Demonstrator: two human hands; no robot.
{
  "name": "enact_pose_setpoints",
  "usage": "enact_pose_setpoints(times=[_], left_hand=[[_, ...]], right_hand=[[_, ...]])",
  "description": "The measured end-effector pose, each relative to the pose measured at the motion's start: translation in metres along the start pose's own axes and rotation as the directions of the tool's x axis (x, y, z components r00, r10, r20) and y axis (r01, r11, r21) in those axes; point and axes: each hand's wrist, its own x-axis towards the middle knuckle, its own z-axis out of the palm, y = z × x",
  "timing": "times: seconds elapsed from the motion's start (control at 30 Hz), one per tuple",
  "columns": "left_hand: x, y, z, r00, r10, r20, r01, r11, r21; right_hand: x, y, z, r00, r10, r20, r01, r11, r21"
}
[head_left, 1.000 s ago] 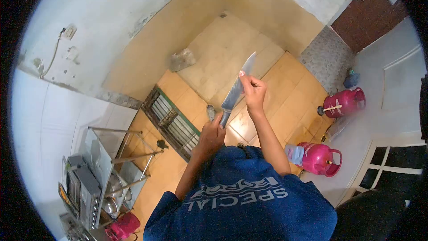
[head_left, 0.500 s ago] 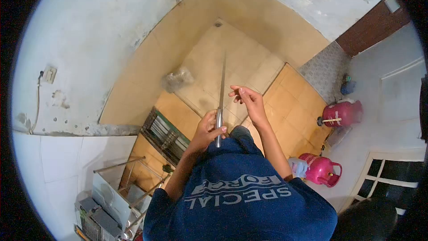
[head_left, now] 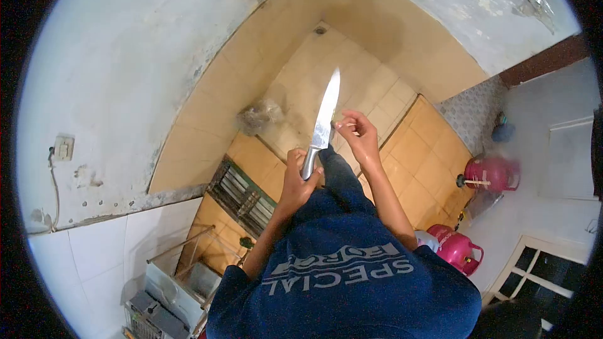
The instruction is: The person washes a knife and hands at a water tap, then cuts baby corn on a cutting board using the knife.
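A kitchen knife [head_left: 325, 113] with a shiny broad blade and a metal handle points away from me, its flat face showing. My left hand [head_left: 299, 179] is closed around the handle. Beside the blade's right edge is my right hand [head_left: 360, 139], its fingers curled and the thumb and fingertips pinched together. Whether those fingertips touch the blade or hold something small, I cannot make out.
Crumpled clear plastic [head_left: 260, 116] lies on the tiled floor ahead. Several pink gas cylinders [head_left: 493, 172] stand along the right wall. A green-edged slatted rack [head_left: 242, 194] and a metal-framed stand [head_left: 182, 270] are at left. A drain [head_left: 321, 29] sits in the far corner.
The knife has turned from edge-on to showing its broad face, and its tip has swung right. My right hand has come closer to the blade, its fingers drawn together. The view has shifted slightly.
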Motion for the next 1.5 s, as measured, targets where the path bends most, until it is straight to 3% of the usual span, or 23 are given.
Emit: enact_pose_setpoints(times=[0.07,0.13,0.2,0.27,0.33,0.43,0.5,0.53,0.6,0.7,0.83,0.9,1.0,1.17,1.27,1.33,1.43,1.5], left_hand=[[0.032,-0.001,0.000,0.998,0.061,-0.017,-0.061,0.998,0.014],[0.068,-0.006,-0.002,0.990,0.135,-0.039,-0.134,0.991,0.031],[0.111,-0.007,-0.004,0.998,0.036,-0.052,-0.032,0.997,0.065],[0.149,-0.001,-0.005,0.991,0.106,-0.084,-0.094,0.985,0.142],[0.182,0.012,-0.005,0.981,0.170,-0.092,-0.146,0.963,0.228],[0.226,0.015,-0.006,0.997,0.051,-0.064,-0.036,0.975,0.219],[0.250,0.004,-0.009,0.963,0.256,-0.083,-0.206,0.899,0.386],[0.255,0.003,-0.011,0.966,0.244,-0.088,-0.194,0.904,0.382],[0.273,0.006,-0.017,0.997,0.027,-0.077,-0.006,0.966,0.257],[0.299,-0.002,-0.017,0.991,0.074,-0.109,-0.051,0.979,0.198],[0.326,0.001,-0.033,0.993,-0.025,-0.112,0.047,0.978,0.204],[0.341,-0.002,-0.045,0.987,0.072,-0.143,-0.019,0.940,0.341],[0.370,-0.009,-0.063,0.992,-0.009,-0.124,0.035,0.978,0.206],[0.435,0.000,-0.114,0.991,0.028,-0.130,0.008,0.964,0.267],[0.455,-0.003,-0.150,0.988,0.016,-0.155,0.035,0.945,0.324],[0.472,-0.024,-0.175,0.985,0.026,-0.172,0.035,0.940,0.339],[0.481,-0.050,-0.204,0.960,0.099,-0.260,-0.041,0.975,0.220],[0.484,-0.032,-0.224,0.971,-0.072,-0.230,0.104,0.986,0.130]], right_hand=[[0.034,0.007,0.008,0.995,0.003,0.102,-0.008,0.999,0.041],[0.072,0.008,0.016,0.974,0.101,0.205,-0.124,0.987,0.100],[0.114,0.005,0.023,0.984,0.036,0.172,-0.051,0.995,0.085],[0.155,0.003,0.027,0.985,0.080,0.154,-0.099,0.988,0.121],[0.190,0.001,0.030,0.989,0.022,0.148,-0.045,0.986,0.158],[0.239,0.007,0.033,0.992,0.002,0.127,-0.022,0.987,0.160],[0.258,0.009,0.037,0.991,0.047,0.127,-0.064,0.990,0.128],[0.267,0.005,0.040,0.987,0.053,0.151,-0.080,0.980,0.180],[0.289,-0.003,0.047,0.981,0.046,0.188,-0.088,0.971,0.223],[0.316,-0.001,0.057,0.980,0.083,0.181,-0.126,0.963,0.237],[0.353,0.007,0.076,0.961,0.151,0.232,-0.208,0.946,0.250],[0.369,0.007,0.088,0.958,0.173,0.230,-0.225,0.948,0.227],[0.400,0.015,0.106,0.949,0.196,0.248,-0.252,0.942,0.219],[0.468,0.020,0.150,0.891,0.324,0.317,-0.400,0.891,0.214],[0.498,0.009,0.175,0.879,0.319,0.355,-0.360,0.931,0.054],[0.521,0.021,0.184,0.919,0.258,0.297,-0.290,0.955,0.068],[0.556,0.048,0.203,0.972,0.113,0.207,-0.137,0.985,0.106],[0.576,0.060,0.224,0.983,0.027,0.179,-0.052,0.989,0.138]])
